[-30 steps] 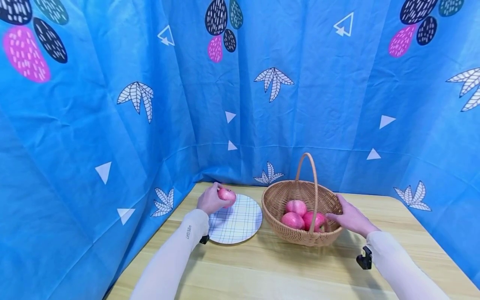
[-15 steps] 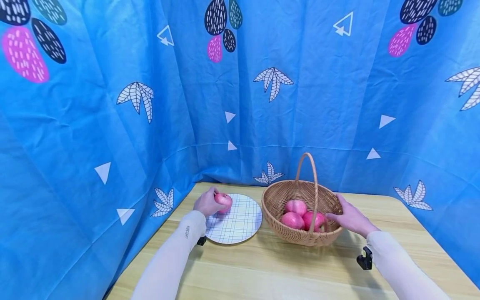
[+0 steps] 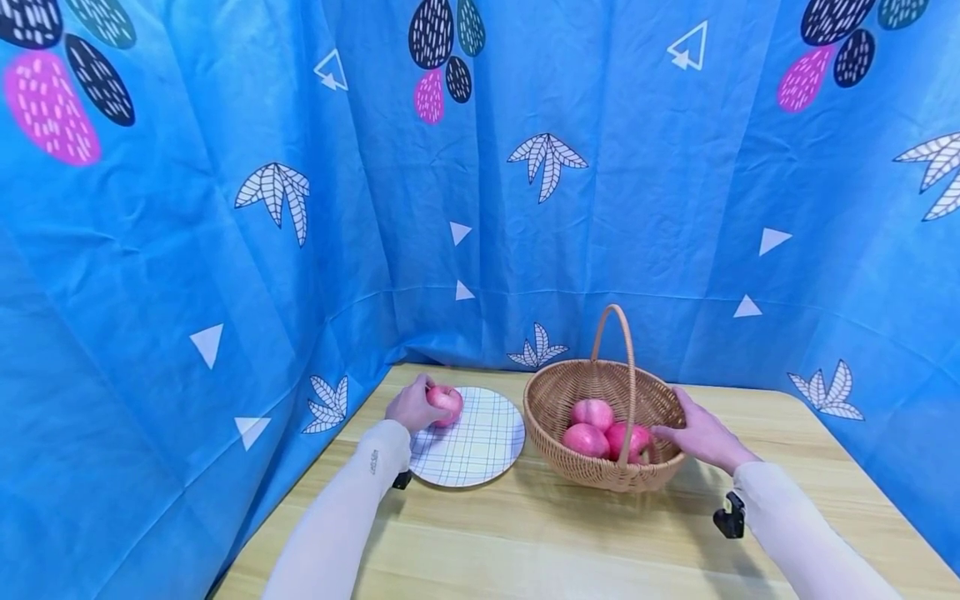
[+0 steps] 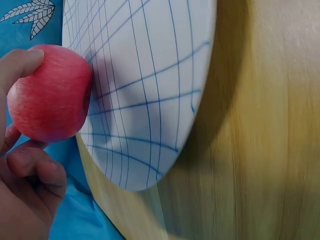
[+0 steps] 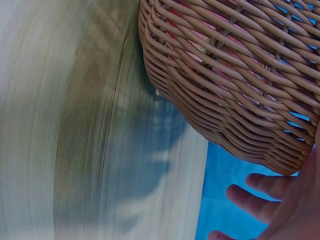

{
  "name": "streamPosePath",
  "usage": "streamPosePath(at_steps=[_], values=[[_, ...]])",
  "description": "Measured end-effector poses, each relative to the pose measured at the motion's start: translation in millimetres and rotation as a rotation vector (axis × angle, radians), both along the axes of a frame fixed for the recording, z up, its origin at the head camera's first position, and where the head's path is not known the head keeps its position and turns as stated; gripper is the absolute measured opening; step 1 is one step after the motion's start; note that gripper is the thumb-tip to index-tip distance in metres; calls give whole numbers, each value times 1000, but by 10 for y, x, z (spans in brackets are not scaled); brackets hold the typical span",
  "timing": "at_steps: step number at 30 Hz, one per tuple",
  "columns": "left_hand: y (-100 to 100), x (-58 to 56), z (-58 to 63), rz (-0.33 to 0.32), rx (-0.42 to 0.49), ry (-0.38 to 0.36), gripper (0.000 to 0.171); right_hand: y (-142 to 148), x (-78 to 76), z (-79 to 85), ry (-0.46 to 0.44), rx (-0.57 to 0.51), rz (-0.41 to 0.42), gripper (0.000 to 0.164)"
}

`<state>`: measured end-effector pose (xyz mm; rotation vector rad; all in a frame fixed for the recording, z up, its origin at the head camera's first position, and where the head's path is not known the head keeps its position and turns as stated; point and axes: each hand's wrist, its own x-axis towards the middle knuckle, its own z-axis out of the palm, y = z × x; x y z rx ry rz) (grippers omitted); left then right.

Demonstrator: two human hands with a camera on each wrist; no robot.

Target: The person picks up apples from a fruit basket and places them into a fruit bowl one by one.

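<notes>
My left hand (image 3: 412, 407) grips a red apple (image 3: 447, 403) at the left part of a round white plate (image 3: 480, 442) with blue grid lines. Seen from the left wrist, a thumb or finger lies on one side of the apple (image 4: 52, 95) and curled fingers (image 4: 35, 167) on the other; its base faces the plate (image 4: 145, 75), close over it. At the right rim of a wicker basket (image 3: 577, 475) with a tall handle, my right hand (image 3: 708, 433) holds on, thumb inside. Several of its fingers (image 5: 255, 202) stretch free outside the basket (image 5: 235, 85).
Three red apples lie in the basket: one farther back (image 3: 592, 413), one front left (image 3: 585, 441), one beside the handle (image 3: 621, 440). Plate and basket stand side by side on a light wooden table (image 3: 525, 550). A blue patterned curtain (image 3: 480, 208) borders the back and sides.
My left hand with the apple has moved a little left and down toward the plate, then barely shifted over the last half second. The right hand and basket stay put.
</notes>
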<state>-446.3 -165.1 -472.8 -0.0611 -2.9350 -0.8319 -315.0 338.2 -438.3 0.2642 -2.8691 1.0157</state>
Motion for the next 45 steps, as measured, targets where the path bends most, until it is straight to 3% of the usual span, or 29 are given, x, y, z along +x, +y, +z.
streamPosePath(at_steps=[10,18,28,37,45], values=[[-96,23,56,-16,-18,-60,62,31,-19,0,9,7,-6,86],[-48,92,79,14,-17,-84,62,14,1,-8,18,25,-5,92],[73,36,66,8,-55,-43,66,1,15,11,19,22,-10,90],[96,-10,32,41,-29,-58,68,2,3,11,27,11,-2,86],[69,44,28,20,-41,-9,78,6,16,0,24,2,-3,88]])
